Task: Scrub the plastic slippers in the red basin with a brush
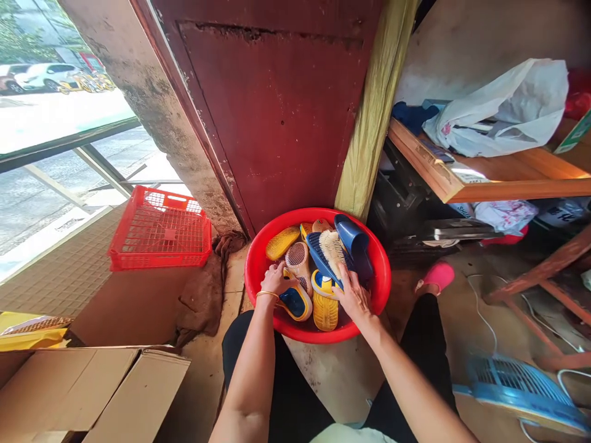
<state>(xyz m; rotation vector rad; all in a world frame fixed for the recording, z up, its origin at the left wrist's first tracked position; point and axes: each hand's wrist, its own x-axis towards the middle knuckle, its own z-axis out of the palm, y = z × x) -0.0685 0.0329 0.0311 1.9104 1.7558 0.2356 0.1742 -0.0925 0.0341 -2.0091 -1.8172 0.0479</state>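
Round red basin (250, 280) on the floor in front of a dark red door (277, 117), between the person's knees. Footwear heaped inside.

Left hand (276, 282): grip narrow, fingers holding the edge of a yellow-and-blue clog (299, 304), which lies at the basin's near left; blue inner, yellow rim, surface shiny.

Right hand (353, 296): grip narrow, holding the near end of a brush (330, 247). Brush pale cream, long, bristles visible. It lies over a dark blue sole (316, 247) with a ribbed surface.

Around these: yellow sole (282, 242), dimpled, far left; beige sole (297, 256) with dark textured patches; ridged yellow sole (325, 312), near side; plain navy slipper (353, 237), smooth, far right. Red mesh crate (168, 235) left of the basin, apart from it.
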